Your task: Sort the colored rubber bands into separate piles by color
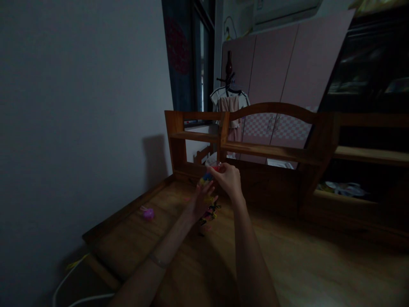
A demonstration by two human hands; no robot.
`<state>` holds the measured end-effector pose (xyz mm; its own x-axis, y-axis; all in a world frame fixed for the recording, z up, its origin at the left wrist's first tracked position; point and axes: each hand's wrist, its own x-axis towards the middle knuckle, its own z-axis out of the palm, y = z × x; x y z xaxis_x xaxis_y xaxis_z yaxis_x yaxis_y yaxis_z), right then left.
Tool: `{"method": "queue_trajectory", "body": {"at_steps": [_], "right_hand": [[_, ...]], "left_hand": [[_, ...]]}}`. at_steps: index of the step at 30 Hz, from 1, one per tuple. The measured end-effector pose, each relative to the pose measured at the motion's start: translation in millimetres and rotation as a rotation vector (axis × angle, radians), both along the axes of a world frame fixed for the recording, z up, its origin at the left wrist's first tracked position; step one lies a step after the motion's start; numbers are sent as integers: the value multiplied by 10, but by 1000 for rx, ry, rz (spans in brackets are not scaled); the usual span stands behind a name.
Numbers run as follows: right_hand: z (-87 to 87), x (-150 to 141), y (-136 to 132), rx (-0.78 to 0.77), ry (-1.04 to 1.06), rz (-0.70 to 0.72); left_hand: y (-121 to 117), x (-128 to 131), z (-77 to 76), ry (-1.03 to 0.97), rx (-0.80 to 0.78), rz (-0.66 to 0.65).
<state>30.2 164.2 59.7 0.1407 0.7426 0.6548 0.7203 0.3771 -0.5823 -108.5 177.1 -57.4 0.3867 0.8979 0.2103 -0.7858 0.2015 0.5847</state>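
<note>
My right hand [229, 179] is closed in a pinch on a small clear plastic item with red, blue and yellow parts [207, 175]; its exact kind is too dark and small to make out. My left hand [200, 200] is just below and to the left, its fingertips against the blue and yellow lower part and some fingers apart. Under the hands, a loose heap of small black, yellow and pink pieces [211, 213] lies on the wooden desk [275, 260], partly hidden by my left hand.
A purple round trinket [148, 213] lies on the desk to the left. A wooden shelf rack [268, 149] rises along the back edge, with plastic-wrapped things [345, 189] in its right compartment. The wall [96, 106] borders the left side. A white cable [59, 288] hangs at lower left.
</note>
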Motion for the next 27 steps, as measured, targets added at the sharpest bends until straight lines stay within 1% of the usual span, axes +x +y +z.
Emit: {"method": "queue_trajectory", "body": {"at_steps": [3, 8, 12, 15, 18, 22, 25, 27], "right_hand": [[-14, 21, 3, -29, 27, 51], [-28, 10, -20, -75, 24, 211], [1, 0, -46, -70, 20, 254], [23, 0, -58, -79, 18, 260], [31, -9, -65, -79, 2, 241], [25, -24, -75, -53, -33, 158], [22, -17, -81, -39, -69, 102], [29, 1, -85, -38, -80, 87]], "left_hand": [[-22, 31, 11, -6, 6, -20], [-108, 12, 13, -102, 31, -123], [-121, -27, 2, -144, -4, -157], [-97, -46, 9, -140, -22, -169], [-93, -60, 49, -126, -40, -160], [-101, -80, 99, -134, -65, -143], [-87, -86, 93, -132, -90, -117], [-71, -81, 77, -113, -124, -76]]}}
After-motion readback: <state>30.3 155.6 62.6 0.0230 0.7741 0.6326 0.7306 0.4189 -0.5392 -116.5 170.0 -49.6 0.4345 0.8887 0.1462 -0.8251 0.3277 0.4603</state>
